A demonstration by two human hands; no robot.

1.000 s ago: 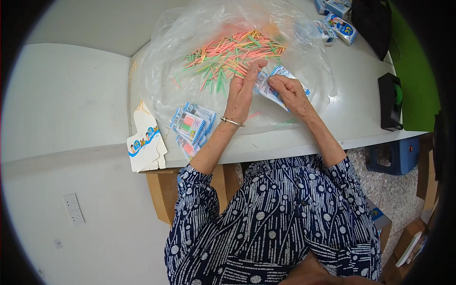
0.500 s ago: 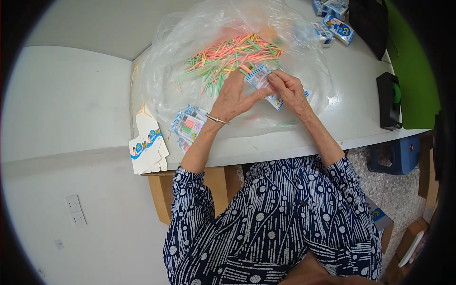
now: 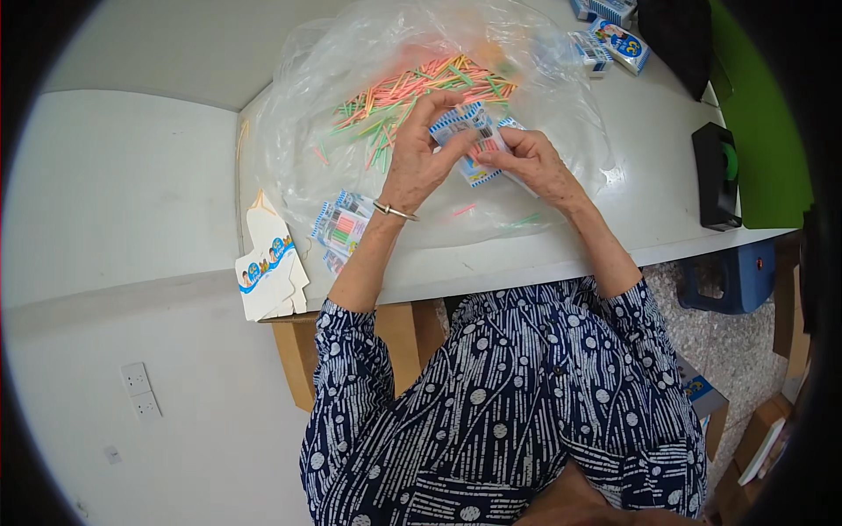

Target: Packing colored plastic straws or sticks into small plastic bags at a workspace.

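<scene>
Both hands now meet on the small blue-and-white packet, lifted clear of the stick pile.

Left hand point(image 3: 419, 162) and right hand point(image 3: 526, 162) pinch the packet point(image 3: 467, 140) between closed fingers, above the clear plastic sheet point(image 3: 561, 96) on the tabletop point(image 3: 649, 184); coloured sticks point(image 3: 412, 92) lie just behind, filled packets point(image 3: 340, 230) near the left wrist.

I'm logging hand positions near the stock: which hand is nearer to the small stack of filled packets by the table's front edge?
Left. The left hand is just above and right of the stack of filled packets, its wrist close by; the right hand lies farther right.
</scene>
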